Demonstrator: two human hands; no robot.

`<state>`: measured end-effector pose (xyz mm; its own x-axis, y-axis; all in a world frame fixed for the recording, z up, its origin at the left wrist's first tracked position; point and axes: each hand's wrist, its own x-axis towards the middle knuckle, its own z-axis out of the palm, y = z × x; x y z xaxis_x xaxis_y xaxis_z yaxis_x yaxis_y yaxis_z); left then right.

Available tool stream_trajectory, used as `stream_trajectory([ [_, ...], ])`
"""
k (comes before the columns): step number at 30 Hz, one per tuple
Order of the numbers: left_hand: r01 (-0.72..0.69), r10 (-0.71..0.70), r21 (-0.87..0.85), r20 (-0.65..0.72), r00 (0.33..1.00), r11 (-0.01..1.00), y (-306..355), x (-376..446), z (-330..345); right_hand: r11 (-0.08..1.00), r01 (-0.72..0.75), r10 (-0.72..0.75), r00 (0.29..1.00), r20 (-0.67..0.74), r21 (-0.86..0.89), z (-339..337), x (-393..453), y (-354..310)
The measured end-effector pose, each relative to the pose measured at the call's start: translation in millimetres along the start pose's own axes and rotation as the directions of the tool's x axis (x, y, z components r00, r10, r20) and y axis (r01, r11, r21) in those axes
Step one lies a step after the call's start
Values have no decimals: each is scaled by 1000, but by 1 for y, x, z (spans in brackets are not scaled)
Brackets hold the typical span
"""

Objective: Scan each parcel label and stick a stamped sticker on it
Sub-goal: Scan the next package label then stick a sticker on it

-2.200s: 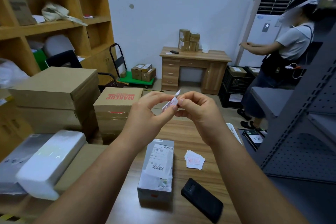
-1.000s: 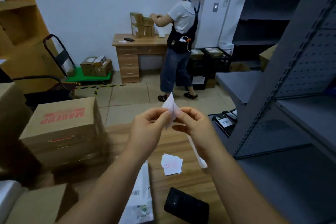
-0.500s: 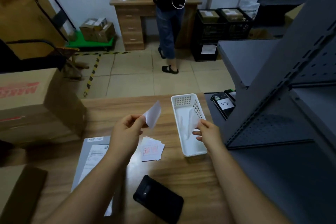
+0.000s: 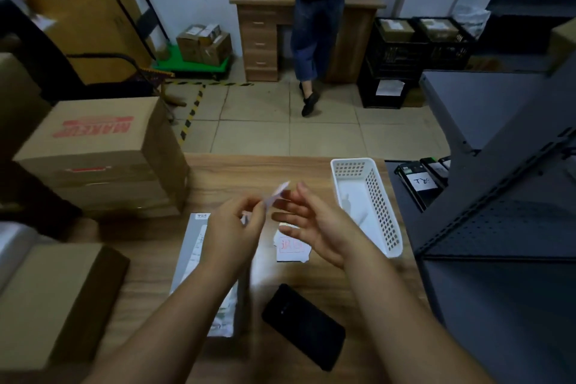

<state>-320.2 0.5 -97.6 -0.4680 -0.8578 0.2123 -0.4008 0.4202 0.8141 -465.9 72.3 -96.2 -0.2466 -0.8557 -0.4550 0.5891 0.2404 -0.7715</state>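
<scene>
White backing paper has left the right hand (image 4: 314, 224), whose fingers now spread wide and hold nothing; half a second ago it was at the basket (image 4: 378, 196). By my reading, the peeled sticker (image 4: 277, 195) is ready to go down. Small, pale and blurred, it is pinched by the left hand (image 4: 232, 227) above the grey parcel (image 4: 199, 262) lying on the surface (image 4: 237, 170).
</scene>
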Motion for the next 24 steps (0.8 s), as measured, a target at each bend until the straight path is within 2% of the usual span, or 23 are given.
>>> stream_trajectory([
  [1,-89,87,77,28,996,993,-6,-3,-6,999,8,-9,999,33,43,15,-2,6],
  [3,-214,186,222,141,972,951,-19,-10,-20,997,55,-55,998,0,58,37,-3,19],
  [6,-236,151,316,271,951,919,-38,-25,-46,994,105,-106,984,-145,-12,58,-6,37],
  [8,-158,101,237,235,967,959,-53,-32,-67,995,102,-104,974,-201,-21,68,-12,48],
  [10,34,-48,97,150,988,995,-65,-38,-87,998,63,-61,976,-208,2,77,-19,62],
  [11,163,-163,10,155,974,987,-69,-40,-96,999,40,-36,980,-198,15,82,-22,70],
  [13,388,-338,-163,270,902,907,-76,-46,-110,1000,0,6,981,-196,26,93,-29,87],
  [15,513,-407,-258,370,835,819,-83,-54,-117,999,-36,38,979,-200,14,104,-35,106],
  [19,554,-446,-226,391,805,801,-108,-75,-119,979,-90,27,949,-315,-185,114,-41,141],
  [22,571,-469,-190,397,789,799,-127,-87,-115,906,-101,-97,896,-433,-412,114,-42,160],
  [24,565,-469,-184,386,794,804,-138,-94,-112,883,-100,-146,871,-469,-459,112,-43,168],
])
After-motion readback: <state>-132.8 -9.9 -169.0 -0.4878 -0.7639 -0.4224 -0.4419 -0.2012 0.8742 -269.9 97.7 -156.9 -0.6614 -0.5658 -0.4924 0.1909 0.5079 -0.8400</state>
